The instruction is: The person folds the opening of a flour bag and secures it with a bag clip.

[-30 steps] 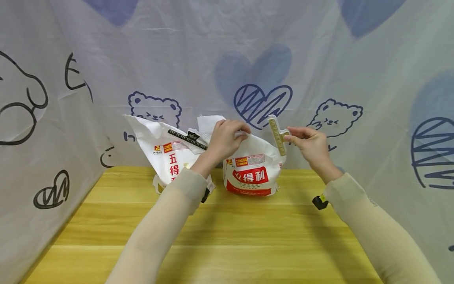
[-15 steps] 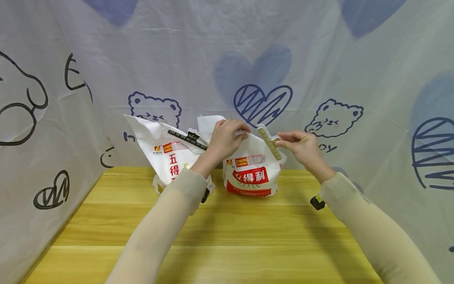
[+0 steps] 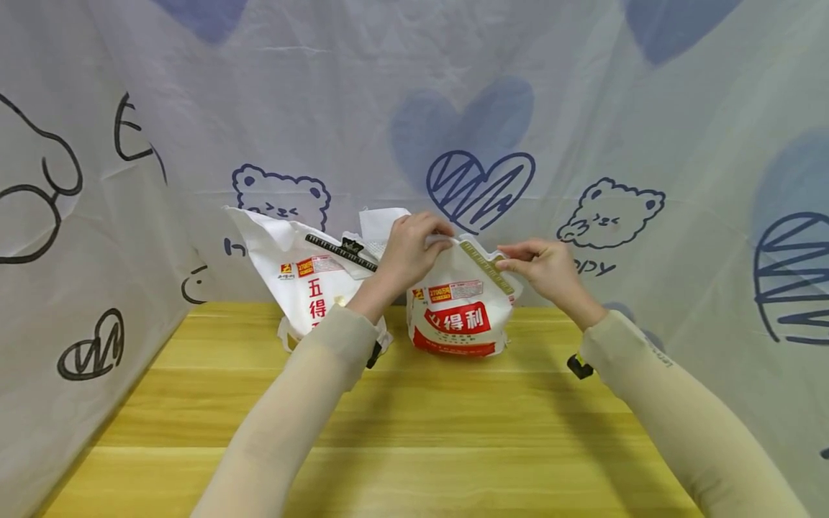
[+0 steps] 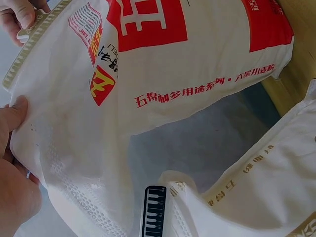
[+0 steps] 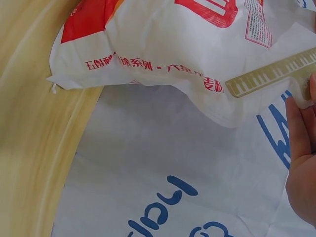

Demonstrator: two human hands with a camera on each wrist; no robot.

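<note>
A white flour bag (image 3: 461, 309) with red printing stands upright on the table. My left hand (image 3: 416, 246) pinches the bag's top edge; in the left wrist view the thumb and fingers (image 4: 19, 109) lie on either side of the white fabric. My right hand (image 3: 542, 270) pinches the handle of a gold bag clip (image 3: 487, 267) with a piano-key pattern. The clip lies slanted along the top right edge of the bag. In the right wrist view the gold clip (image 5: 271, 74) runs along the bag's edge, with the fingertips at its handle.
A second white flour bag (image 3: 291, 277) stands at the left, its folded top held by a black piano-pattern clip (image 3: 342, 253). Both bags stand near the back of the wooden table (image 3: 453, 432). A printed curtain (image 3: 583, 108) hangs close behind them.
My right hand has moved left and slightly down with the gold clip, which has tilted from steep to slanted along the bag's top edge. My left hand stays at the bag's top.
</note>
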